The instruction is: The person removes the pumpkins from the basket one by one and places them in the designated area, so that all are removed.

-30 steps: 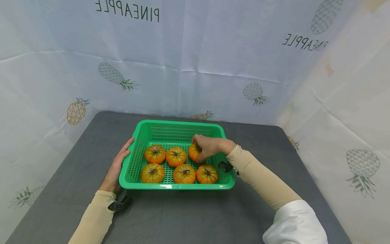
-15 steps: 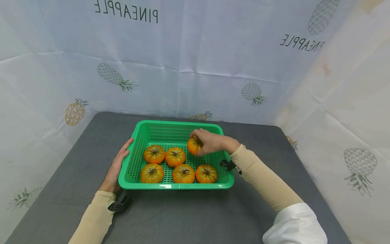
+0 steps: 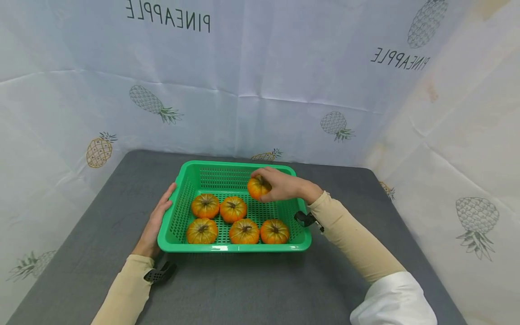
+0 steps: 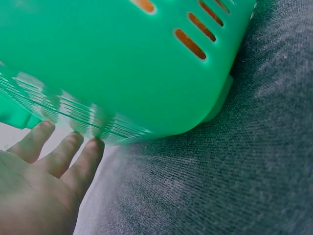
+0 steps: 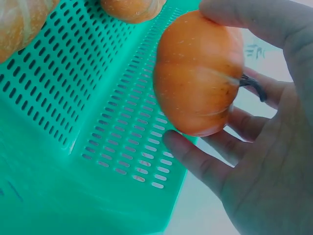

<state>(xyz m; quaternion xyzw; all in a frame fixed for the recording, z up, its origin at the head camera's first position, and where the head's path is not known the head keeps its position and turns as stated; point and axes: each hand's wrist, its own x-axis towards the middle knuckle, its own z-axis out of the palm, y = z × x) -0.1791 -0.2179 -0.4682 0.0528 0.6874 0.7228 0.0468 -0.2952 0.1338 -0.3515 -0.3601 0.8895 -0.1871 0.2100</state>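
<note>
In the head view a green plastic basket (image 3: 231, 248) stands on the dark table with several small orange pumpkins in it, among them one at the front right (image 3: 275, 232). My right hand (image 3: 282, 185) holds another pumpkin (image 3: 257, 187) above the basket floor, near the back right. The right wrist view shows that pumpkin (image 5: 198, 73) between thumb and fingers, its dark stem toward the palm. My left hand (image 3: 155, 221) lies along the basket's left side. Its straight fingertips touch the slotted wall in the left wrist view, where the hand (image 4: 54, 181) shows palm and three fingers.
The dark grey table (image 3: 243, 289) extends in front of and beside the basket. A pale cloth (image 3: 260, 90) printed with pineapples hangs behind and along the sides. Pumpkins at the back left (image 3: 205, 206) and back middle (image 3: 233, 209) sit close together.
My right hand has lifted the pumpkin off the basket floor, moving it up and slightly left and back. The left hand stays at the basket's side. The other pumpkins remain in place.
</note>
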